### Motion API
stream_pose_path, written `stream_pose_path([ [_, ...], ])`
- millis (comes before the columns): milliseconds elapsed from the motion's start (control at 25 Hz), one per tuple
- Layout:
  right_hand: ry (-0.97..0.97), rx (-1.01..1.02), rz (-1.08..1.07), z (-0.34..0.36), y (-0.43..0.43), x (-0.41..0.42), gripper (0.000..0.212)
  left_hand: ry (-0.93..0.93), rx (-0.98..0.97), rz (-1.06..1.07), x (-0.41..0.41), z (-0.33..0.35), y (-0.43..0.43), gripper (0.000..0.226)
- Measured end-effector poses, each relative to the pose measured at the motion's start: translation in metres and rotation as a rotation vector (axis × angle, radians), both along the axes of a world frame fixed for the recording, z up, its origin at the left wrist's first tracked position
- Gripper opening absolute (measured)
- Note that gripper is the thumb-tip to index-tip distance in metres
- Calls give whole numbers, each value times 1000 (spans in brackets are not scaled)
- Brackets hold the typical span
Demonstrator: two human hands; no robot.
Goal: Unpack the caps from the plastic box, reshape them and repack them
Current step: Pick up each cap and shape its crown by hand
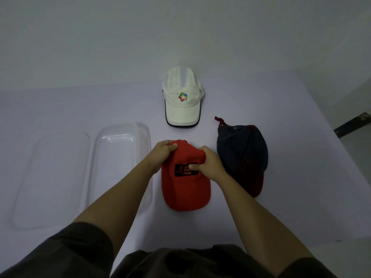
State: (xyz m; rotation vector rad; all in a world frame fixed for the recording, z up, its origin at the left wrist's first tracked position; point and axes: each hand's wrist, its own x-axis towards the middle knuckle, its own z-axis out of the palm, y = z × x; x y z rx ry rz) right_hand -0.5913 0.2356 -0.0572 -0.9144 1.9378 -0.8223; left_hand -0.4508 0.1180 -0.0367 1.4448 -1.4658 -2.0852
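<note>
The red cap (185,189) is lying on the desk (291,177) right in front of the person, brim toward them and crown away. It is looking light and soft. The fabric crown is creasing under the fingers, while the brim is likely the only stiff part, so shaping is probably best done at the crown's sides and seams rather than by bending the brim.

The left hand (162,155) is gripping the crown's far left edge, thumb on top. The right hand (208,165) is pinching the crown's right front, its thumb lying over the black logo patch.

Just beside the cap on the right a navy cap (244,155) is lying slumped, and a white cap (182,103) is sitting farther back, looking already rounded. To the left, the clear plastic box (118,161) is standing empty with its lid (52,177) lying alongside.
</note>
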Motion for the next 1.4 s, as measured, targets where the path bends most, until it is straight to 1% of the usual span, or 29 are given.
stream_pose_path([
  [40,28,23,5,1,-1,1,55,-22,-27,-15,-1,0,0,21],
  [120,53,50,1,2,-2,2,60,-58,-97,-33,-2,2,2,20],
  [240,50,19,-14,4,-3,3,69,-95,-196,-39,-2,0,2,32],
  [280,-9,-1,-31,7,-3,1,71,-108,-221,-36,-3,1,2,34],
  [320,-118,-21,-63,10,-4,-1,69,-105,-234,-32,-3,2,2,35],
  [360,-239,-32,-94,15,-6,-4,65,-88,-235,-28,-3,3,1,35],
  [400,-304,-30,-99,18,-9,-7,59,-66,-227,-26,-3,4,1,34],
  [440,-290,-17,-65,21,-12,-11,52,-55,-218,-29,-3,5,0,35],
  [480,-237,5,-13,22,-14,-16,45,-59,-214,-39,-3,6,0,35],
  [600,-155,99,75,26,-21,-23,27,-161,-277,-107,-7,4,-1,34],
  [680,-189,138,76,25,-24,-24,20,-210,-297,-153,-9,4,-1,31],
  [760,-253,132,46,22,-25,-22,17,-198,-271,-167,-9,6,0,31],
  [880,-241,138,45,23,-28,-19,32,-178,-260,-108,-8,5,-2,20],
  [960,-175,143,102,25,-30,-18,34,-197,-286,-102,-7,4,-2,18],
  [1080,-104,140,123,25,-30,-18,36,-251,-393,-168,-4,3,-2,28],
  [1160,-104,130,68,28,-27,-19,44,-304,-450,-200,-3,6,-2,41],
  [1200,-107,125,20,30,-27,-20,49,-330,-451,-170,-2,8,-2,46],
  [1280,-97,150,-68,35,-26,-22,52,-360,-399,-26,-2,10,1,48],
  [1320,-79,195,-74,35,-25,-21,51,-369,-354,54,0,8,4,48],
  [1400,-45,355,4,34,-17,-12,52,-387,-254,166,6,0,18,48],
])
